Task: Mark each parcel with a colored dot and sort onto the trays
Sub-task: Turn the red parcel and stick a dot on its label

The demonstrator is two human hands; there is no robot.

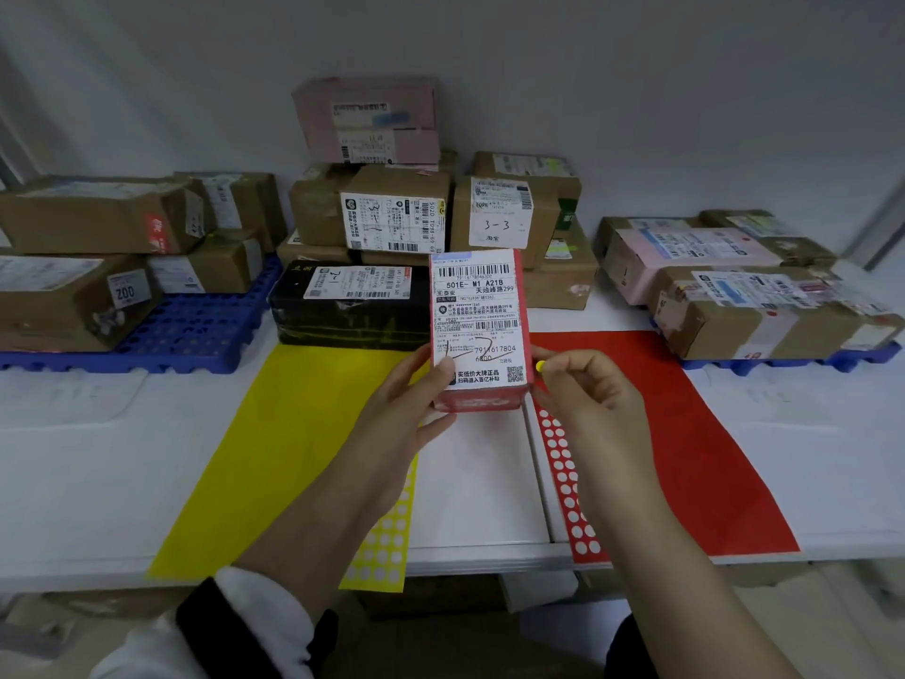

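Left hand (406, 409) grips the red parcel (482, 335): thumb on the lower left of its white shipping label (475, 286), fingers curled round the back. The parcel is held upright above the desk (73, 458), label toward the camera, over the white strip between the yellow sheet (274, 458) and the red sheet (685, 433).

Right hand (587, 389) pinches a yellow dot (540, 366) at the fingertips, just beside the parcel's right edge. Whether the dot touches the parcel: cannot tell.

On the desk below the hands:
- yellow sticker sheet (387, 546) on the near right edge of the yellow sheet, partly under the left forearm, with rows of white circles.
- red sticker sheet (563, 477) along the left edge of the red sheet, partly behind the right forearm, also with rows of white circles.

Far side of the desk:
- left blue tray (196, 330) carries brown cardboard boxes (73, 213).
- right blue tray (862, 357) carries brown and pink parcels (734, 306).
- black parcel (343, 316) lies at the far end of the yellow sheet.
- behind it, a stack of cartons (392, 213) against the wall, with a pink box (367, 120) on top.
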